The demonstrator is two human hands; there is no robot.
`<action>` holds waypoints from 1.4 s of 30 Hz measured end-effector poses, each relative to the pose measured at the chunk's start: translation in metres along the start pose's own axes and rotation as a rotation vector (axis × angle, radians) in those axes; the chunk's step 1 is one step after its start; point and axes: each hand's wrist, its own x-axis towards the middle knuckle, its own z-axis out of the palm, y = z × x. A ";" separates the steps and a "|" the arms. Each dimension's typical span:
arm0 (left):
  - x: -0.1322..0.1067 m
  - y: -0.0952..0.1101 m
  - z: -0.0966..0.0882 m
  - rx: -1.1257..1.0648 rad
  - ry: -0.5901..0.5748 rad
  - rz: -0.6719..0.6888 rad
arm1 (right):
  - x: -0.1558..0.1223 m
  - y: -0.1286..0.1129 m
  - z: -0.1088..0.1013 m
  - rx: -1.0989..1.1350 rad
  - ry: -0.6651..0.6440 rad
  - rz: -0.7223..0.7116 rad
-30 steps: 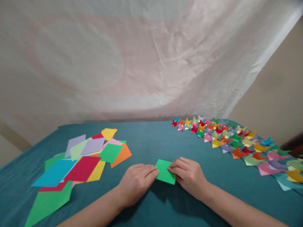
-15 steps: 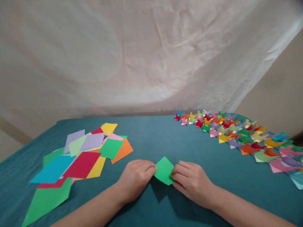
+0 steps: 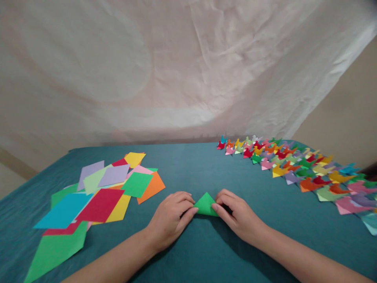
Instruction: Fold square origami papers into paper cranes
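In the head view, the green paper (image 3: 205, 205), doubled into a triangle, was at the near middle of the worktop (image 3: 182, 173). The left hand (image 3: 173, 218) pinched its left corner between nearly closed fingers, the right hand (image 3: 239, 214) its right likewise; neat creasing seemed to need matched edges.

No text, label, brand, number or sign can be read; the faint rounded shape (image 3: 85, 51) on the hanging cloth (image 3: 182, 51) at upper left shows no legible lettering.

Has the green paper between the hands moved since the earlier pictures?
Yes: the near part of the green paper has folded over toward the table's far edge.
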 end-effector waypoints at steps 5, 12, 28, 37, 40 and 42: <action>-0.003 0.008 -0.002 0.089 0.022 0.029 | 0.003 0.006 0.000 -0.049 0.037 0.016; -0.011 0.028 0.001 0.220 -0.202 0.125 | 0.003 0.005 0.002 -0.090 0.042 0.009; -0.012 0.030 0.003 0.131 -0.332 0.034 | 0.003 0.002 0.002 -0.189 0.074 0.020; -0.012 0.029 0.004 0.132 -0.327 0.045 | 0.003 0.004 0.004 -0.228 0.089 -0.002; -0.012 0.028 0.003 0.120 -0.311 0.059 | 0.003 0.003 0.002 -0.230 0.089 -0.010; -0.012 0.028 0.003 0.111 -0.297 0.064 | 0.002 0.000 0.000 -0.227 0.074 -0.047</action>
